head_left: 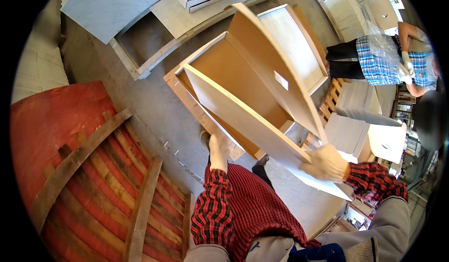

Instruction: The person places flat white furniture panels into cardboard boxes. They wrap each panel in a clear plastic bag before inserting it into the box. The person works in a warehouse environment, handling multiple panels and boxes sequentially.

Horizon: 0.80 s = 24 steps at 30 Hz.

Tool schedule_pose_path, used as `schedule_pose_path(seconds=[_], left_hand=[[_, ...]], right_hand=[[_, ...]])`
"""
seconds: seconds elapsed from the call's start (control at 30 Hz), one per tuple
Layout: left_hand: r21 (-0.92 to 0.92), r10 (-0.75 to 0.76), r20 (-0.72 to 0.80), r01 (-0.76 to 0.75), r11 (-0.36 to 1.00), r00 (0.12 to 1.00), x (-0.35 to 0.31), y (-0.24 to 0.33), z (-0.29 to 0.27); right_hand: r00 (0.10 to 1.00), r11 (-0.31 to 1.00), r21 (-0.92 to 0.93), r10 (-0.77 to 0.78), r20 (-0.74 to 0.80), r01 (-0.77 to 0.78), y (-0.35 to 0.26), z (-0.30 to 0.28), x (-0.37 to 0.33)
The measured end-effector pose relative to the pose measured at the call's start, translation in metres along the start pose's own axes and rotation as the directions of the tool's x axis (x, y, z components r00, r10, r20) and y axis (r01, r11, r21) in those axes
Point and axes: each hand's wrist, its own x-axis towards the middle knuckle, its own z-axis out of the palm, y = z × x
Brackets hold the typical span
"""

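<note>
In front of me a long open wooden cabinet box [255,82] stands tilted across the view. Its inside is brown and its outer boards are pale. My left hand [218,153], in a cream knit glove, grips the near lower edge by a light board with small holes [206,121]; its fingertips are partly hidden. At the box's right end my right hand [329,163], gloved alike, is closed over the corner of the near side panel [243,110]. A small white label [281,80] sits on the far inner wall.
A red sheet with wooden slats [98,168] leans at my left. Behind the box stand a low wooden frame [163,54] with boards and another pale cabinet [294,42]. Stacked grey panels [348,133] are at right, near a person in a plaid shirt [381,61] wearing gloves.
</note>
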Motion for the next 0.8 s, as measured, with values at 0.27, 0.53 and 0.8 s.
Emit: schedule_pose_path(seconds=[0.27, 0.53, 0.8], left_hand=[[-0.194, -0.278, 0.306, 0.345, 0.918, 0.911, -0.158, -0.125, 0.059], [0.361, -0.499, 0.345, 0.378, 0.853, 0.795, -0.276, -0.24, 0.05], [0.729, -0.748, 0.249, 0.39, 0.563, 0.615, -0.346, -0.428, 0.081]], right_hand=[[0.97, 0.944, 0.231, 0.213, 0.118, -0.235, 0.023, 0.046, -0.236], [0.563, 0.514, 0.791, 0.781, -0.272, -0.331, 0.128, 0.31, -0.427], [-0.097, 0.292, 0.919, 0.94, -0.327, -0.265, 0.23, 0.622, -0.497]])
